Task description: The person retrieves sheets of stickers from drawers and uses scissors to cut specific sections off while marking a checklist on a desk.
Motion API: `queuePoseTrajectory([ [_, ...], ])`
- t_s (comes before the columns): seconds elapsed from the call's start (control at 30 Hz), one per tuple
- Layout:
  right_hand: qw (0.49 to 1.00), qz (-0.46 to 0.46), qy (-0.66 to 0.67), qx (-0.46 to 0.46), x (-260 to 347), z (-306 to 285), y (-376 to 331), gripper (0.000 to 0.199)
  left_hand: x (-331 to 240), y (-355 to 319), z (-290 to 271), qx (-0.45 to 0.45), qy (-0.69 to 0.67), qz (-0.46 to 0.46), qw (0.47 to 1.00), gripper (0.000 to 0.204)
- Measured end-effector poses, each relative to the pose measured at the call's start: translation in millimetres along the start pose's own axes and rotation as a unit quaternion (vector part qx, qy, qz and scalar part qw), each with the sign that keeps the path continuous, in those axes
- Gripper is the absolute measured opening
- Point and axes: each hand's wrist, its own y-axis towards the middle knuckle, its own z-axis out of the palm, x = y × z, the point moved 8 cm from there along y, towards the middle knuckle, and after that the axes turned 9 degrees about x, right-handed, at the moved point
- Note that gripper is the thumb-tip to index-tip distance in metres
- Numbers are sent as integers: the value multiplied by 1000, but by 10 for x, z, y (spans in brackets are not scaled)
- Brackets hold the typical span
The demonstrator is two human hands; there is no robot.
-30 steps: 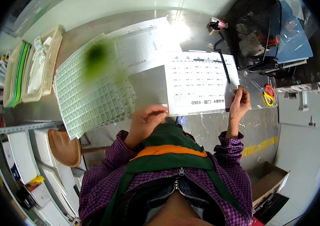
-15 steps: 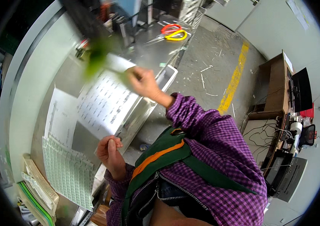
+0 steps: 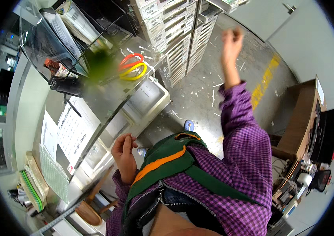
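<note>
Right hand [image 3: 231, 47] now away from printed sheet [image 3: 76, 129], over floor [image 3: 202, 98]

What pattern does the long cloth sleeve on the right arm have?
The long cloth sleeve has small purple and dark checks, clearest in the head view.

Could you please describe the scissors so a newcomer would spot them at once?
Find the grey metal table on the picture's left, then its end beside the stacked drawers. The scissors lie there; red and yellow handle loops set them apart from pale scraps nearby.
</note>
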Motion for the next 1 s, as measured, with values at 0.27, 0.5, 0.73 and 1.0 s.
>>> queuePoseTrajectory([
  [0.27, 995, 92, 40, -18, -979, 46, 1427, 65, -7, 308, 477, -42, 68, -5, 997, 19],
  [0.5, 999, 25, 19, 17, -753, 366, 1617, 50, -418, 812, 993, 56, 149, 95, 983, 16],
  [0.73, 988, 34, 18, 150, -986, 846, 1793, 58, -260, 1007, 1551, 125, 195, 82, 969, 14],
  [1.0, 960, -38, -27, 277, -1391, 1350, 2263, 61, -1604, 1640, 2293, -92, 435, 377, 812, 20],
])
